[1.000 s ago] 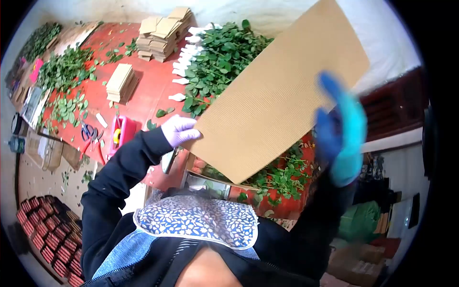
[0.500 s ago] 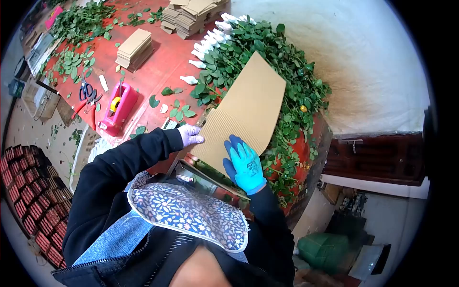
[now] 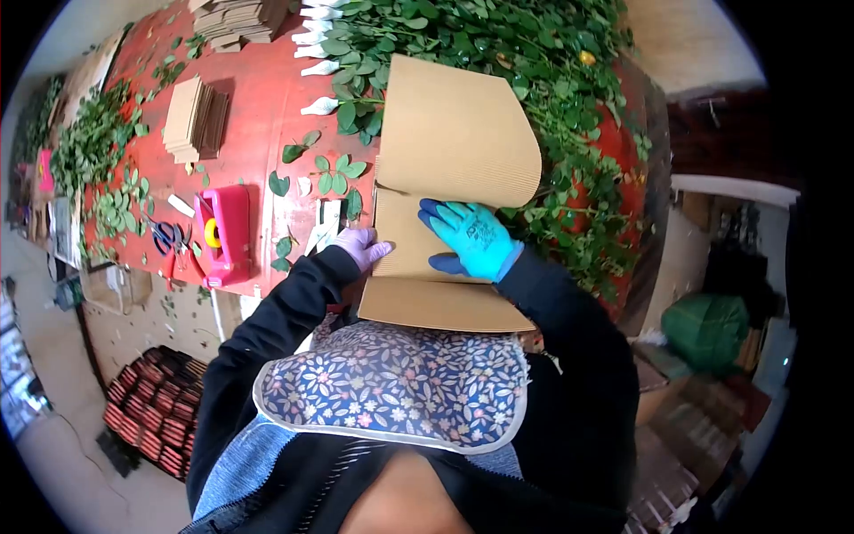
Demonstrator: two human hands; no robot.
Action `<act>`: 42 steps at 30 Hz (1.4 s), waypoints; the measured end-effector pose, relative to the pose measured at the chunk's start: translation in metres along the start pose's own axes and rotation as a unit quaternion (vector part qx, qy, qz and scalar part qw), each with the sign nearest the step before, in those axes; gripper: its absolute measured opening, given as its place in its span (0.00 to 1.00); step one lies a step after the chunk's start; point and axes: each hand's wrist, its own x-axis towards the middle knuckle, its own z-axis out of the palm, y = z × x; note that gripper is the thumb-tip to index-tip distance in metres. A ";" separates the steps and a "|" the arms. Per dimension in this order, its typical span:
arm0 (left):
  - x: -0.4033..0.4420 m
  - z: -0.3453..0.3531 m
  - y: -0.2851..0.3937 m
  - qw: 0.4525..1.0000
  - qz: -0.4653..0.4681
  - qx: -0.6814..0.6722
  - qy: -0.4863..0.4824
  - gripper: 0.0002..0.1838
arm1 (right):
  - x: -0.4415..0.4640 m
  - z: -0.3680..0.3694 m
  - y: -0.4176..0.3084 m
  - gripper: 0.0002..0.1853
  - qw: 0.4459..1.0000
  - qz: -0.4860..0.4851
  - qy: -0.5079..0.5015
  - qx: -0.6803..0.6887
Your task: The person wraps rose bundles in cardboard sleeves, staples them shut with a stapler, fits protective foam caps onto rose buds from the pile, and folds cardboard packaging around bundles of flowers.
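Observation:
A brown corrugated cardboard sheet (image 3: 454, 125) lies in front of me, its far part raised and curved, its near flap bent along a crease close to my apron. My left hand (image 3: 362, 248), in a thin lilac glove, pinches the sheet's left edge. Flat on the middle of the cardboard rests my right hand (image 3: 470, 237), in a turquoise and dark blue glove, fingers extended toward the left. Beyond the sheet lie leafy green stems (image 3: 427, 40) with white-wrapped ends (image 3: 319, 107).
On the red table (image 3: 258, 133) stand a pink tape dispenser (image 3: 230, 236) and a stack of folded cardboard (image 3: 192, 120). Red-handled pliers (image 3: 184, 259) and scissors lie left of the dispenser. Loose leaves are scattered around. More cardboard pieces (image 3: 240, 20) are piled at the back.
The sheet has come down from its raised, tilted position and now shows creased sections. My right hand has moved from its right side onto its middle. My left hand stays at the left edge.

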 end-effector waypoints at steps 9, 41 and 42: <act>-0.004 -0.007 0.009 0.983 -0.030 0.170 -0.067 0.26 | 0.009 0.017 -0.016 0.44 0.993 0.071 -0.066 -0.064; 0.017 -0.377 -0.082 0.759 -0.291 0.249 0.527 0.44 | 0.013 0.022 -0.023 0.40 0.998 0.018 -0.054 0.004; 0.018 -0.389 -0.091 0.786 -0.345 0.208 0.469 0.48 | 0.013 0.019 -0.024 0.40 0.998 0.022 -0.066 0.009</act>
